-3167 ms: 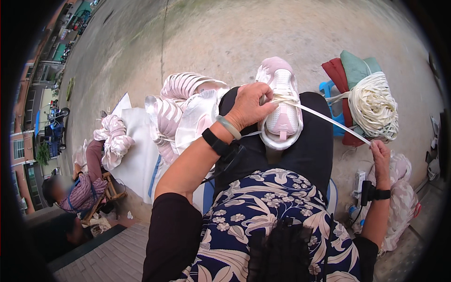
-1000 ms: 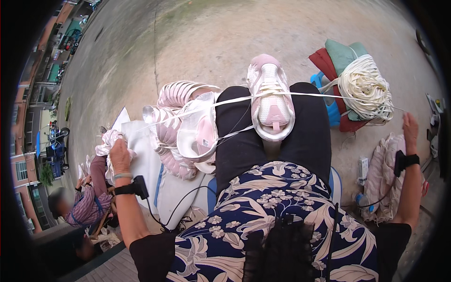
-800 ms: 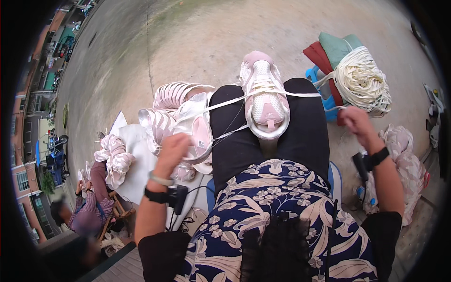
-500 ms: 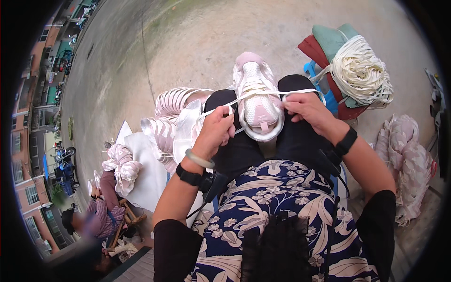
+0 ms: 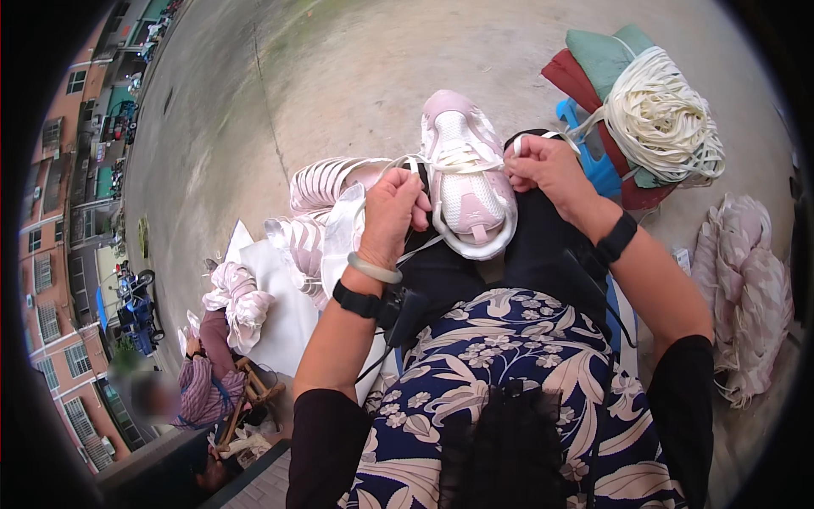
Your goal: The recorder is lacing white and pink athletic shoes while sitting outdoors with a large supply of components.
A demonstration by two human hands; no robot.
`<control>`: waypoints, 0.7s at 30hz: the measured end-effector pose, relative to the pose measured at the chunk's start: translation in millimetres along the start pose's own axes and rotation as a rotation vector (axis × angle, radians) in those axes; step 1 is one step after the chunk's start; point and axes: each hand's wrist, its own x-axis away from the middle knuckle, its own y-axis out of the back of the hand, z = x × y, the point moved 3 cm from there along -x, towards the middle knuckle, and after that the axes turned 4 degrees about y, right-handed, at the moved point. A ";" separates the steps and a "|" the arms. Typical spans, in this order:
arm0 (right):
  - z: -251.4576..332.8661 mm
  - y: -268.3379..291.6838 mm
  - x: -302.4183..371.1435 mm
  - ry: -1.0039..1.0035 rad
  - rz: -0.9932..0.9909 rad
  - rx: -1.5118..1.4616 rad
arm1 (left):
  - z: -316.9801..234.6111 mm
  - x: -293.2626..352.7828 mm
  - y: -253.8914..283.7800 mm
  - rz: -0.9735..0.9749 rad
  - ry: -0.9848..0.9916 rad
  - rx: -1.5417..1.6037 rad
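My left hand (image 5: 393, 212) and right hand (image 5: 547, 170) are both pinched closed on flat white lace (image 5: 462, 160), either side of the pink-and-white shoe (image 5: 480, 214) — rounded toe (image 5: 449, 103), grainy mesh tongue (image 5: 459, 202) — resting on my lap (image 5: 530, 233), heel toward me.

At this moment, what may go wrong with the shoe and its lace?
The shoe rests on the lap, so an uneven pull from the left hand or right hand might tip it. The white lace has slack beyond the right hand, near the bundle of cream laces, where it might tangle.
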 end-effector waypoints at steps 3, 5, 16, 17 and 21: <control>-3.0 -9.2 2.6 0.081 -0.029 -0.071 | 6.2 7.0 -0.7 -0.063 -0.074 0.032; -4.9 -10.2 -2.0 0.108 -0.009 0.013 | 6.8 9.7 1.8 -0.082 -0.125 0.004; -12.8 -15.9 -15.2 0.195 -0.091 0.143 | 18.5 1.5 0.8 -0.048 -0.068 0.328; -12.5 -17.5 -12.8 0.215 -0.117 0.120 | 20.7 1.6 0.8 -0.009 -0.055 0.331; -10.4 -19.3 -7.7 0.259 -0.162 0.082 | 18.9 2.7 -1.8 -0.034 -0.050 0.278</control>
